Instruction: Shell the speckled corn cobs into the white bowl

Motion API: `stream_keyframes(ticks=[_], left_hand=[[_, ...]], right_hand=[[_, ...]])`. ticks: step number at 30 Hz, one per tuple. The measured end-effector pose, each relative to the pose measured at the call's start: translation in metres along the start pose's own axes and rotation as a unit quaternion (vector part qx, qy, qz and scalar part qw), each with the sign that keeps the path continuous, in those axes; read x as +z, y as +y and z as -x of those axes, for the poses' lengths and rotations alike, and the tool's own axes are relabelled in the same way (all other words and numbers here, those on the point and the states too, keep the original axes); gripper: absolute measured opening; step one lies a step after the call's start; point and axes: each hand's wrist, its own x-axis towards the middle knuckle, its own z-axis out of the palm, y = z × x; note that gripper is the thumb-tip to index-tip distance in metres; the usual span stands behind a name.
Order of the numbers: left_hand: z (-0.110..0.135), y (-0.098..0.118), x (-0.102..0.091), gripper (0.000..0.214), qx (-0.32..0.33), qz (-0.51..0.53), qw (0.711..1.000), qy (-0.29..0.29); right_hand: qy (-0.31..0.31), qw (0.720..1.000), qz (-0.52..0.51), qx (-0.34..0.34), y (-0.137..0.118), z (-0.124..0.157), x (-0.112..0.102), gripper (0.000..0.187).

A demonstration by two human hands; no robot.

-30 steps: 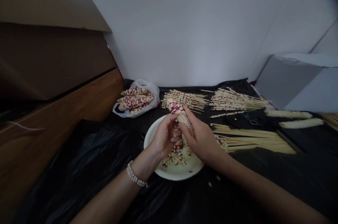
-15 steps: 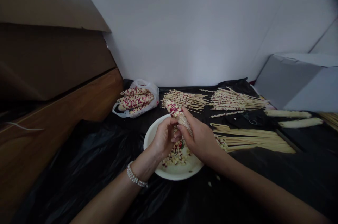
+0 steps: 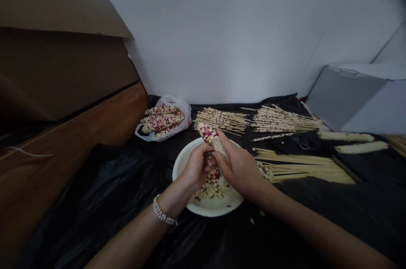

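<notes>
A red-and-cream ear of corn [image 3: 209,133] is held tilted over a white bowl [image 3: 206,209]. Its upper end still carries kernels, while rows lower down look stripped. Wrapped around the cob's right side is my right hand [image 3: 241,167], thumb across the front. My left hand [image 3: 195,167], with a beaded bracelet at the wrist, has its fingers curled against the cob's lower left side; the fingertips are partly hidden. Loose corn kernels [image 3: 211,189] lie in the bowl beneath both hands, with a small red and green bit among them.
A plastic bag [image 3: 185,110] of corn ears stands back left. Kernel-threaded skewers [image 3: 272,119] lie in two piles behind the bowl. Bare sticks [image 3: 307,171] and two stripped cobs [image 3: 361,147] are to the right. A black plastic sheet [image 3: 127,193] covers the surface; cardboard [image 3: 63,70] rises left.
The ear of corn has shifted slightly left and down in my hands. Both hands keep nearly the same place and grip.
</notes>
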Motion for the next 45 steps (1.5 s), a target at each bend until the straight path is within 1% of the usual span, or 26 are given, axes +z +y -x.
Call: stream_keyframes(ticks=[4,6,11,14,16,20,23,25,29,31,33,36,39,42,45], left_hand=[[0.000,0.002,0.002,0.018,0.027,0.039,0.999,-0.020],[0.000,0.001,0.003,0.023,0.037,0.040,0.998,-0.020],[-0.002,-0.004,0.001,0.037,0.043,-0.043,0.998,-0.029],[-0.002,-0.006,0.000,0.037,0.054,-0.066,0.996,-0.032],[-0.001,-0.006,-0.001,0.034,0.052,-0.068,0.996,-0.034],[0.000,-0.003,-0.002,0.025,0.045,-0.070,0.996,-0.029],[0.002,0.000,-0.001,0.023,0.032,-0.048,0.998,-0.029],[0.003,0.001,0.001,0.023,0.033,-0.034,0.999,-0.024],[0.002,0.000,0.003,0.031,0.059,-0.035,0.998,0.016],[0.001,-0.001,0.003,0.031,0.071,-0.048,0.996,0.032],[0.001,-0.003,0.003,0.029,0.072,-0.061,0.995,0.037],[0.001,-0.005,0.003,0.027,0.075,-0.072,0.994,0.029],[0.002,-0.005,0.002,0.025,0.078,-0.072,0.994,0.013],[0.004,-0.004,0.000,0.026,0.061,-0.044,0.997,-0.004],[0.004,-0.001,0.000,0.027,0.045,-0.007,0.999,-0.022]], right_hand=[[0.007,1.000,-0.013,0.004,0.000,-0.001,-0.001,0.059],[0.008,1.000,-0.021,0.003,0.001,-0.001,-0.001,0.059],[0.004,0.998,-0.063,0.017,0.002,-0.002,-0.002,0.060],[0.001,0.997,-0.075,0.028,0.001,-0.003,-0.004,0.060],[-0.003,0.997,-0.078,0.028,0.001,-0.004,-0.005,0.060],[-0.004,0.997,-0.067,0.022,0.000,-0.003,-0.004,0.061],[-0.004,0.999,-0.047,0.016,-0.001,-0.002,-0.004,0.061],[-0.003,0.999,-0.028,0.015,-0.002,-0.001,-0.005,0.060],[0.003,1.000,-0.008,0.003,-0.003,0.001,-0.005,0.058],[-0.001,0.999,-0.037,0.004,-0.002,0.000,-0.006,0.059],[-0.025,0.995,-0.100,0.014,0.000,-0.003,-0.007,0.061],[-0.072,0.976,-0.203,0.037,0.003,-0.007,-0.010,0.062],[-0.105,0.955,-0.269,0.071,0.006,-0.009,-0.012,0.062],[-0.118,0.946,-0.289,0.083,0.006,-0.009,-0.013,0.064],[-0.095,0.958,-0.264,0.061,0.004,-0.008,-0.014,0.062]])
